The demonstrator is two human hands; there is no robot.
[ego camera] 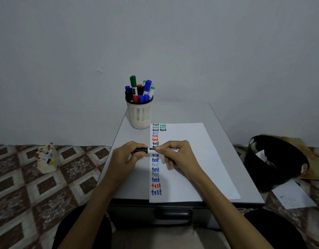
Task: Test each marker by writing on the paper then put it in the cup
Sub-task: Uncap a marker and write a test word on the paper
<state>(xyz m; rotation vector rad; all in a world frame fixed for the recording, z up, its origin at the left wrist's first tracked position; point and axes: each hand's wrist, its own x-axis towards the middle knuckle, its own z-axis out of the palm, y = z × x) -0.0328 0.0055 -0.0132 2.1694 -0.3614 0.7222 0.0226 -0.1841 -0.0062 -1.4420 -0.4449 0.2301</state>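
Both your hands held one black marker (pixel 155 150) level above the paper (pixel 187 159) on the desk (pixel 130 141): left hand (pixel 127 155) gripped its cap, right hand (pixel 176 155) its barrel, near the marker-filled cup (pixel 139 115)

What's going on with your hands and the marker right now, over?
Left hand on black cap end, right hand on white barrel of marker. Held level over paper. Cup full of markers, path clear.
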